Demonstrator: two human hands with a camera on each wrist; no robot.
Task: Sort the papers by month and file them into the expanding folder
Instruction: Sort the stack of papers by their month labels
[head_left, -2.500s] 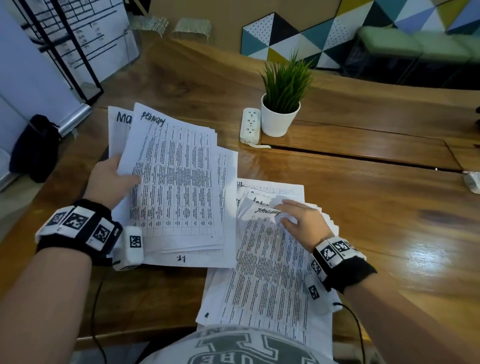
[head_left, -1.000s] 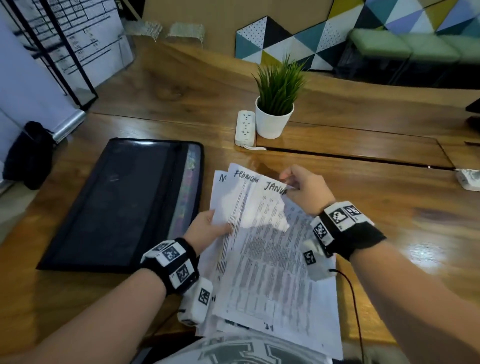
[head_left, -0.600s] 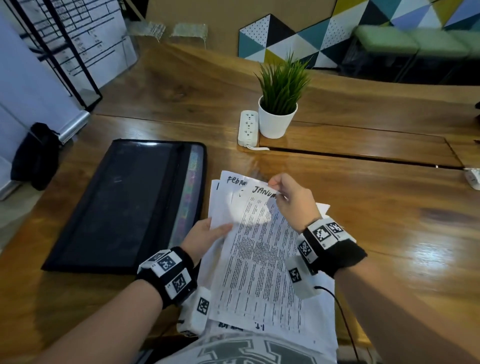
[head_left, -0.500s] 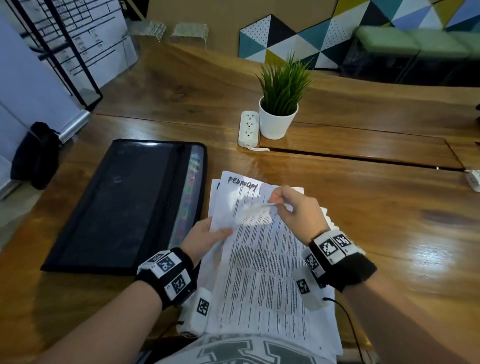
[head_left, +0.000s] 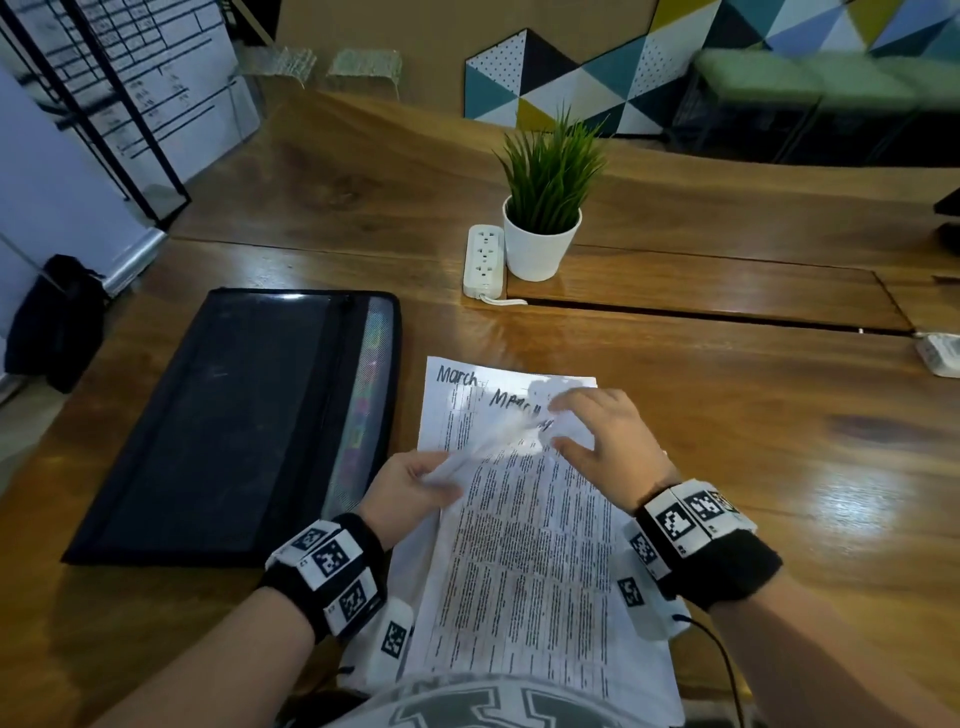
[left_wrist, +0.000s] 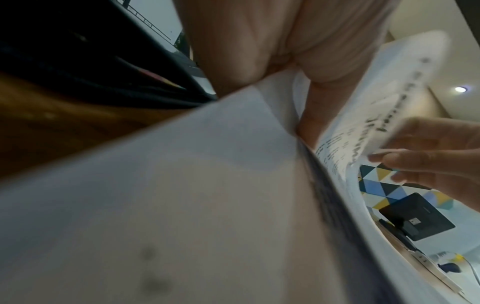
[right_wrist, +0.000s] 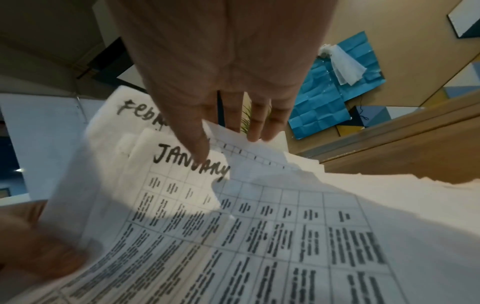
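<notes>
Small print on the papers (head_left: 524, 545) is unreadable. Their lifted top corner is blurred under the right hand (head_left: 605, 441), and their near edge is cut off. They partly hide the left hand (head_left: 410, 493) fingers.

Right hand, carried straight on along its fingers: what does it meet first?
The right hand pinches the top edge of the papers. Beyond them lies bare table, then probably the potted plant, which the right wrist view shows straight ahead; depth is unclear.

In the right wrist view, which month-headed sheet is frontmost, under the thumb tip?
The January sheet: it lies in front, with the right hand's thumb tip on its handwritten heading; the February sheet sits behind it, partly overlapped.
</notes>
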